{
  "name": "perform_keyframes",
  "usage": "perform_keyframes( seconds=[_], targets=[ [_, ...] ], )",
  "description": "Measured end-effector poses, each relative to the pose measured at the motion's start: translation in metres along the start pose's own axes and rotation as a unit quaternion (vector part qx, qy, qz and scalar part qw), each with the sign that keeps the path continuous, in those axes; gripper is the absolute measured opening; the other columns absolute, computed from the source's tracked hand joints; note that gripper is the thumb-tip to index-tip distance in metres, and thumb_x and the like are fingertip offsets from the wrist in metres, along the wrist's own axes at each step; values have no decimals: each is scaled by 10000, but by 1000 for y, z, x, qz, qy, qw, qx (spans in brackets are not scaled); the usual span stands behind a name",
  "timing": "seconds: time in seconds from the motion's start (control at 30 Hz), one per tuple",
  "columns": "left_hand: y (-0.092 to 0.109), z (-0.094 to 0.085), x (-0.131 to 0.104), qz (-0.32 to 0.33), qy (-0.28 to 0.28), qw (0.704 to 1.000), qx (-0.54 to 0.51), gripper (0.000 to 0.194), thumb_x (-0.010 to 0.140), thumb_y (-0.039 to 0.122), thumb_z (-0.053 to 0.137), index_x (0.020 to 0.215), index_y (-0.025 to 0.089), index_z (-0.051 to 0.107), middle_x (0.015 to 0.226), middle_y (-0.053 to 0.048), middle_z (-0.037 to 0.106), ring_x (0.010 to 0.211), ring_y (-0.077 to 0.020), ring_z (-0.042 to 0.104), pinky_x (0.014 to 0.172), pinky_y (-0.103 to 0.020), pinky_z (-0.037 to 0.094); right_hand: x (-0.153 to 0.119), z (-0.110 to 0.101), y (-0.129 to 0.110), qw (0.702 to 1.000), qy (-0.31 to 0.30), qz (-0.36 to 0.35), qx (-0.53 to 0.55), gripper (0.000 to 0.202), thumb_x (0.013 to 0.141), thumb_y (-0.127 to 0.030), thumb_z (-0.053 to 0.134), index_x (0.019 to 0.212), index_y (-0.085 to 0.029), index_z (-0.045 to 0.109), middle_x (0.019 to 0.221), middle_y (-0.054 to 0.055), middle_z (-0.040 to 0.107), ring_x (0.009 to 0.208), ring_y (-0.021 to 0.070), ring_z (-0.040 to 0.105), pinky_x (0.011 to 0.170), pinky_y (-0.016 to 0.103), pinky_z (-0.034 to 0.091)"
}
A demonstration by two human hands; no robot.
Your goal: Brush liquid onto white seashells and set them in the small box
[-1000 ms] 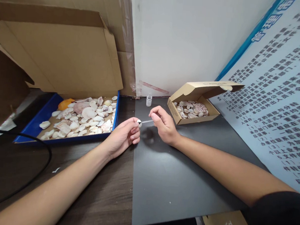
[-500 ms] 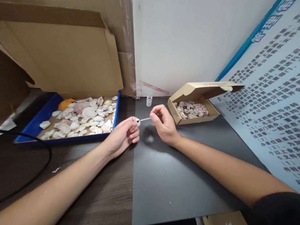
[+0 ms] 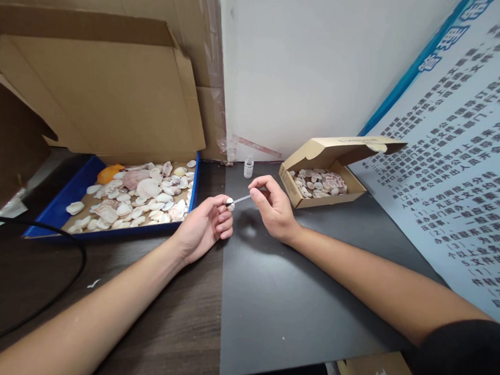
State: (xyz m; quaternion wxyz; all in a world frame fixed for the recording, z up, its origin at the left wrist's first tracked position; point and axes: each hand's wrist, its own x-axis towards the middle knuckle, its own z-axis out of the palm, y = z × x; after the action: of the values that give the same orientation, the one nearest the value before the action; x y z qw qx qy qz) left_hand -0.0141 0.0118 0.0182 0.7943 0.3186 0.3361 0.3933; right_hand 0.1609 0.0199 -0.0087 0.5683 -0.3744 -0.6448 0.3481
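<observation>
left hand [image 3: 207, 225] pinches shell [image 3: 231, 205] — right hand [image 3: 274, 212], curled, pinches stick [image 3: 242, 199]

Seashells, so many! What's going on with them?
A person's left hand holds a small white shell-like piece, and the right hand holds a thin pale stick. The stick's far end is right by the piece; whether they touch is too small to tell. Beyond the hands stands a small clear vial with a white label. Pale seashells lie in a blue-sided cardboard tray on the left and a small brown cardboard box on the right.
</observation>
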Motion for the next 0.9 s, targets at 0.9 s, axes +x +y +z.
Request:
perform_keyframes(
  seconds=[0.9],
  targets=[
    [-1, 0, 0, -6, 1, 1000, 12, 208, 897, 254, 593, 743, 177, 476, 594, 55, 334, 471, -74, 326, 433, -189, 335, 0, 0, -1, 999, -3, -1, -40, 119, 958, -322, 530, 948, -206, 556, 863, 0, 527, 582, 95, 404, 554, 264, 345]
  ],
)
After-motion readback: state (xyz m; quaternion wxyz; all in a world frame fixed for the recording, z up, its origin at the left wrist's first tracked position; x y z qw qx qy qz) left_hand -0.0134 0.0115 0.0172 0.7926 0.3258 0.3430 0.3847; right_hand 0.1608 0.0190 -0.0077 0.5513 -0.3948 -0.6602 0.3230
